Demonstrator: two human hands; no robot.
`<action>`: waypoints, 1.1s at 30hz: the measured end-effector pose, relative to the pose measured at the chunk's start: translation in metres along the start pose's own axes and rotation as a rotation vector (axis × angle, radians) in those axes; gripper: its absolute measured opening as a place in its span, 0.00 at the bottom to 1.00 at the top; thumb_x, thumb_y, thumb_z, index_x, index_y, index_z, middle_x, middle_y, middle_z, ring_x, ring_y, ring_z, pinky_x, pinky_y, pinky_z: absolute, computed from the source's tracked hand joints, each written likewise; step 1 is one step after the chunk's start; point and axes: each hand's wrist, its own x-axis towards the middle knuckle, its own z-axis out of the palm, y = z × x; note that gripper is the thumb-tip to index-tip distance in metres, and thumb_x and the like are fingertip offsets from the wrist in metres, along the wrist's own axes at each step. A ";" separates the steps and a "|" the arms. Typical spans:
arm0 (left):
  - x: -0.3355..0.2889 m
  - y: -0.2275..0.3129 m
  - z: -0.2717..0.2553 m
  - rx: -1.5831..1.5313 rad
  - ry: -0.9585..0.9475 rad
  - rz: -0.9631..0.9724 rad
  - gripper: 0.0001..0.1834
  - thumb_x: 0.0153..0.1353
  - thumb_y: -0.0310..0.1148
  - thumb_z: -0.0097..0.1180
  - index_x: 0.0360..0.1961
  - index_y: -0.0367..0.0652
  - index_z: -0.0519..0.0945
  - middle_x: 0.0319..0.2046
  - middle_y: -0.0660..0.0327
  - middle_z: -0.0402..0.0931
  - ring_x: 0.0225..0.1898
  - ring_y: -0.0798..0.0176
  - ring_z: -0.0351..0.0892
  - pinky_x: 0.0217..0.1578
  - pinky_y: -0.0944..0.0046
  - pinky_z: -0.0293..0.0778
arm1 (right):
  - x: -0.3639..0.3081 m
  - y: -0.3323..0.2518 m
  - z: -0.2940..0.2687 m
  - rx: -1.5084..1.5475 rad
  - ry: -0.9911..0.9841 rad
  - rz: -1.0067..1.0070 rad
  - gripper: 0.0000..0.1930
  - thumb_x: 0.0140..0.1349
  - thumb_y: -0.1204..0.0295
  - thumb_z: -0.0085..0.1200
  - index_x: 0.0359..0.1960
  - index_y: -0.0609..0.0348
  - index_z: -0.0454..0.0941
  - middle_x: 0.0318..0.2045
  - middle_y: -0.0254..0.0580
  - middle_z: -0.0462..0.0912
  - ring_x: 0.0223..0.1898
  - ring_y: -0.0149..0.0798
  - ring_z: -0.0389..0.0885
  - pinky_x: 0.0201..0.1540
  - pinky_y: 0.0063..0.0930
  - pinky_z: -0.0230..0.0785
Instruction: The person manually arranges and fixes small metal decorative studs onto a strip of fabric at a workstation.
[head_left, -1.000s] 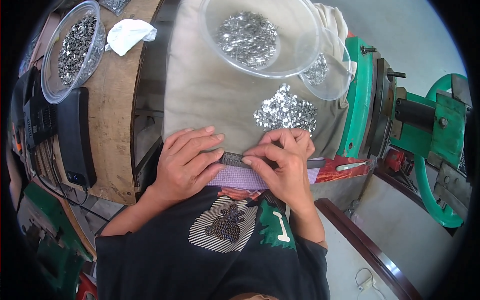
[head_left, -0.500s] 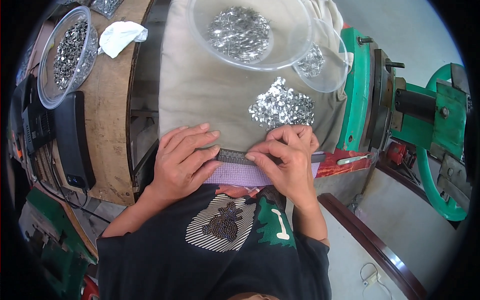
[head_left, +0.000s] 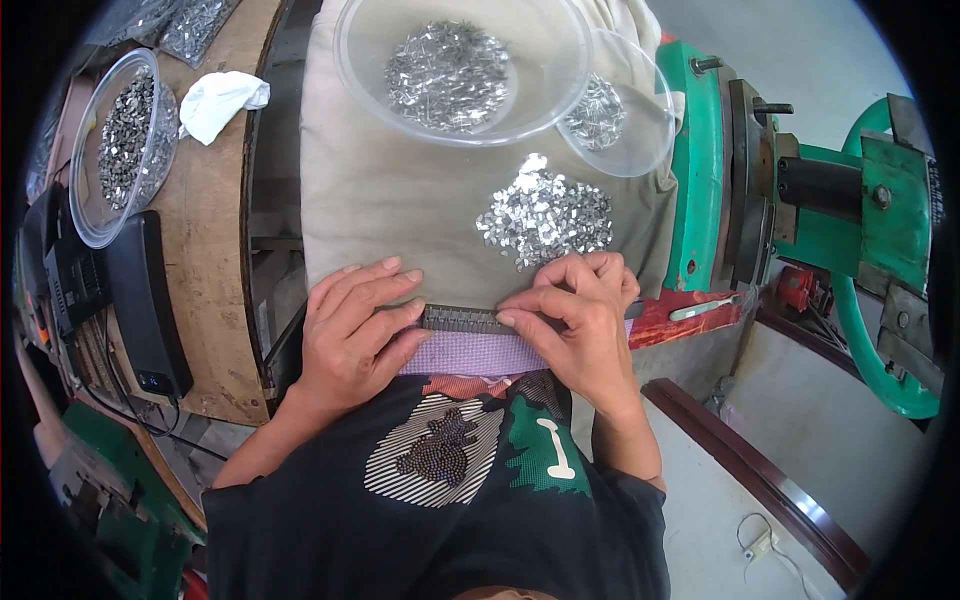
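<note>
Black T-shirt with printed patches (head_left: 450, 530) nearest. Just beyond it, a lavender checked cloth (head_left: 455, 354) along the near edge of the surface (head_left: 390, 220), which is draped in grey-beige fabric.

Dark, narrow, slotted metal strip (head_left: 462, 319) lies crosswise along that edge, between the two hands, a row of small fittings visible along it. Left hand (head_left: 350, 328): thumb and forefinger closed about the strip's left end, remaining fingers extended, slightly parted, over the draped fabric. Right hand (head_left: 575, 312): thumb and forefinger drawn nearly together, tips at the strip; other fingers curled. Cannot tell whether this pinch grips the strip itself or some tiny piece.

Right of the right hand, silver tweezers (head_left: 703, 307) on a red patterned cover (head_left: 660, 325). Beyond the same hand, a loose heap of small shiny metal pieces (head_left: 548, 213), near its knuckles.

Farther out, a large round clear plastic tub (head_left: 352, 75) holding thin silver metal pins (head_left: 447, 78); a smaller clear plastic dish (head_left: 648, 135) just beside it, more pins inside. Far left, on a wooden bench top (head_left: 215, 200): black oblong box (head_left: 148, 300), clear tub of dark metal bits (head_left: 127, 135), crumpled white cloth (head_left: 222, 105).
</note>
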 end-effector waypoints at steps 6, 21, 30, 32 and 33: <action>-0.002 -0.002 0.001 -0.017 -0.016 -0.003 0.17 0.44 0.30 0.74 0.38 0.41 0.85 0.51 0.56 0.83 0.59 0.50 0.78 0.58 0.49 0.66 | 0.003 -0.002 0.000 0.014 -0.002 0.008 0.08 0.48 0.62 0.72 0.30 0.44 0.90 0.33 0.22 0.76 0.46 0.36 0.67 0.55 0.40 0.48; -0.001 -0.001 0.000 -0.002 -0.011 0.005 0.17 0.44 0.31 0.74 0.37 0.40 0.85 0.50 0.55 0.83 0.58 0.48 0.79 0.58 0.48 0.67 | -0.003 0.006 -0.008 0.010 -0.011 0.025 0.07 0.48 0.63 0.72 0.29 0.46 0.90 0.33 0.24 0.76 0.47 0.37 0.68 0.56 0.40 0.48; -0.001 -0.001 0.000 -0.007 -0.010 0.004 0.17 0.43 0.30 0.75 0.37 0.41 0.85 0.49 0.55 0.83 0.58 0.49 0.79 0.58 0.48 0.67 | -0.005 0.011 -0.014 -0.006 -0.024 0.017 0.07 0.48 0.65 0.71 0.30 0.47 0.90 0.34 0.25 0.77 0.47 0.36 0.70 0.57 0.39 0.49; -0.001 -0.001 0.001 0.001 -0.005 0.005 0.16 0.45 0.30 0.74 0.37 0.42 0.84 0.50 0.58 0.83 0.58 0.52 0.79 0.58 0.49 0.67 | -0.006 0.012 -0.015 -0.004 -0.029 0.015 0.07 0.49 0.65 0.71 0.30 0.47 0.90 0.33 0.25 0.77 0.47 0.36 0.70 0.57 0.40 0.49; -0.001 -0.001 0.001 0.009 -0.001 0.006 0.16 0.46 0.31 0.74 0.37 0.43 0.84 0.50 0.60 0.83 0.58 0.54 0.79 0.58 0.50 0.68 | -0.006 0.013 -0.015 -0.001 -0.035 0.015 0.07 0.49 0.65 0.71 0.30 0.47 0.90 0.33 0.25 0.77 0.47 0.36 0.70 0.58 0.40 0.48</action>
